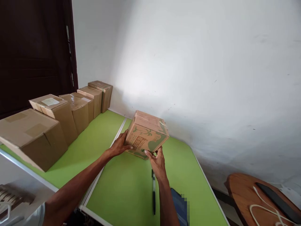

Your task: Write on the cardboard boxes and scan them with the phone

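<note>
cardboard box (147, 135) between both hands (138, 153)

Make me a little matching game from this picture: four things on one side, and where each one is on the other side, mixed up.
Things:
1. printed box
2. pen
3. plain boxes
4. white cord

Places:
A. on the round wooden table
B. held between the left hand and the right hand
C. in a row at the left of the green table
D. lying flat on the green table, beside the right forearm

Pairs: 1-B, 2-D, 3-C, 4-A
</note>
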{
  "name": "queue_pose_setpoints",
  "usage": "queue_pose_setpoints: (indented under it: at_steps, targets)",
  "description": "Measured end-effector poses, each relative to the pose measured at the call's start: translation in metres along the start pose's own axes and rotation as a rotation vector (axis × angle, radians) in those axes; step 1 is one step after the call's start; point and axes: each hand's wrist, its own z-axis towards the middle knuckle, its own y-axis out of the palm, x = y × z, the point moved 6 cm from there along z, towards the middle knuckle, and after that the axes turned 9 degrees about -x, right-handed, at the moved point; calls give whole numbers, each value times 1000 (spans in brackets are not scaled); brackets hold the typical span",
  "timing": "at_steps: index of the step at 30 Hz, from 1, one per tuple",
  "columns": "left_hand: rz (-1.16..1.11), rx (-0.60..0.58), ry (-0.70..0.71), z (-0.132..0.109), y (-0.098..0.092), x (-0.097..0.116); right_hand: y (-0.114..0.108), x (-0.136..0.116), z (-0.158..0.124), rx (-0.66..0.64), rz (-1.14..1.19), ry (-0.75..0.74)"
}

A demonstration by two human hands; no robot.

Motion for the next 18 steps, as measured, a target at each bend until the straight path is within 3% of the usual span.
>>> queue_pose_setpoints:
  at_steps: [5, 10, 14, 18]
  targets:
    - [29, -119, -68, 85, 62, 7, -69, 37, 29, 208, -106, 95]
    - [85, -209, -121, 142, 122, 8, -129, 70, 49, 393, -229, 181]
    - [108, -222, -164, 178, 145, 4, -153, 90, 82, 459, -305, 211]
    - [109, -205, -200, 209, 152, 0, -164, 108, 112, 497, -372, 255]
